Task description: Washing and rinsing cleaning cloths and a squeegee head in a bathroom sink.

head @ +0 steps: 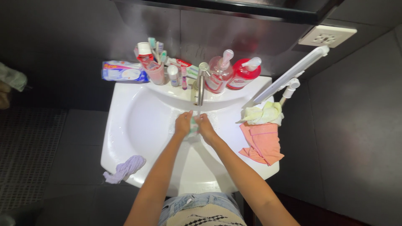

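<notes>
A small pale item is gripped between the left hand and right hand in the sink, under the tap, with an orange cloth draped at the right rim.

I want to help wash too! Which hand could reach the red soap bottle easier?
Probably the right hand. The red soap bottle stands behind the tap on the right side, nearer that hand. The left hand would have to cross past the tap. Both hands now hold a small pale thing under the water.
</notes>
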